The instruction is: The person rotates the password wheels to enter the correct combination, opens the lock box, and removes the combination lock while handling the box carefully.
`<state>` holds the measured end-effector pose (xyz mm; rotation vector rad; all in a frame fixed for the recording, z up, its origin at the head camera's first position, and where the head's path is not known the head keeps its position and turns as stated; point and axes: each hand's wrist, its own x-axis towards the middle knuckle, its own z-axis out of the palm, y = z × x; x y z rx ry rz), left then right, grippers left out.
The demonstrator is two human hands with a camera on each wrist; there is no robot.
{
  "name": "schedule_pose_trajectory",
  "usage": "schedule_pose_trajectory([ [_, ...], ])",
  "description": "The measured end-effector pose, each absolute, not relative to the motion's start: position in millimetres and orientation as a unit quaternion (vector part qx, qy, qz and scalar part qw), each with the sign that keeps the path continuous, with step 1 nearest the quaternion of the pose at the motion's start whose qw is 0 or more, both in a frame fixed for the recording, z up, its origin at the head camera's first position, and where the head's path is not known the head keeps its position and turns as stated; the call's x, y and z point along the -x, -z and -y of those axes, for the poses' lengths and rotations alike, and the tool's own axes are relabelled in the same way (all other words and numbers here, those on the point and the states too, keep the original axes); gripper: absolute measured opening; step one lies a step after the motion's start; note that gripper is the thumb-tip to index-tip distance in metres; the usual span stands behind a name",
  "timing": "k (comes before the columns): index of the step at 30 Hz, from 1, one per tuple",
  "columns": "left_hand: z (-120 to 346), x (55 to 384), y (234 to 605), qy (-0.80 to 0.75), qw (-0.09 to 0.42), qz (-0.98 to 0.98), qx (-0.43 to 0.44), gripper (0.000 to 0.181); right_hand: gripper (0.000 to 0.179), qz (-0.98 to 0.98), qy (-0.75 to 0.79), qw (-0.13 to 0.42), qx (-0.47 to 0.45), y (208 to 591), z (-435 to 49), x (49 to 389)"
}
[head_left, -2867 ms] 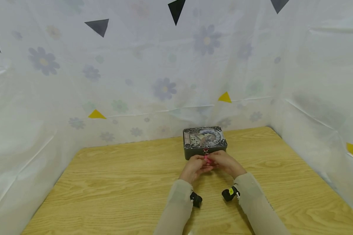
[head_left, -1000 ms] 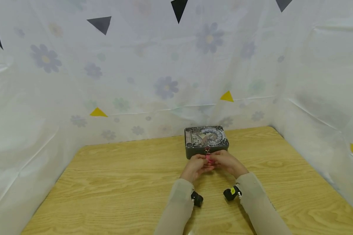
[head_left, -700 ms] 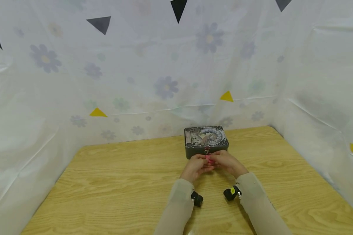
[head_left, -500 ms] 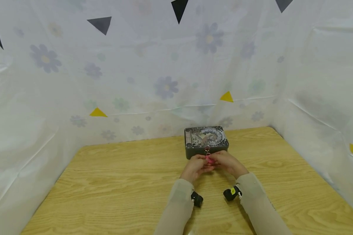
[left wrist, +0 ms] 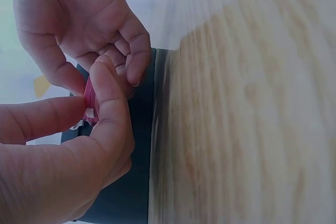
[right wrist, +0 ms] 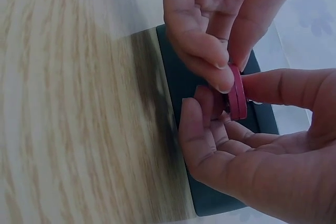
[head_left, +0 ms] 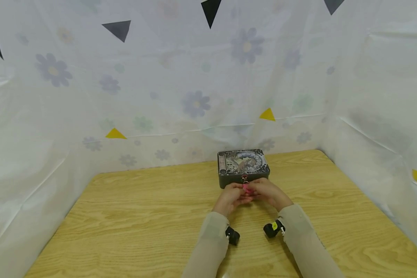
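A small pink-red padlock hangs by its shackle at the clasp on the front of a dark tin box with a patterned lid. The left hand pinches the padlock between thumb and index finger; in the left wrist view a pale detail shows on its edge. From the other side, the right hand grips it with its thumb and fingertips. In the right wrist view, the padlock's narrow side shows between both hands, and the fingers cover the rest. The lid is down.
The box stands near the back edge of a wood-grain table. Behind it hangs a white flowered sheet with black and yellow triangles; white sheeting also closes both sides. Each wrist wears a small black camera.
The head view has shifted slightly since the oldest frame. Both hands stay at the padlock in front of the box, with only tiny finger movements; the box stays where it is.
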<state>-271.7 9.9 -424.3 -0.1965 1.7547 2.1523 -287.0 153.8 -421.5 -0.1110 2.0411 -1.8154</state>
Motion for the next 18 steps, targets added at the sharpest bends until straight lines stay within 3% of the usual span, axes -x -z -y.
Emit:
schedule_pose_trajectory([
  [18, -10.8, 271.9, 425.5, -0.76, 0.175, -0.622, 0.068, 0.019, 0.037, -0.743, 0.638, 0.202, 0.031, 420.4, -154.3, 286.1],
])
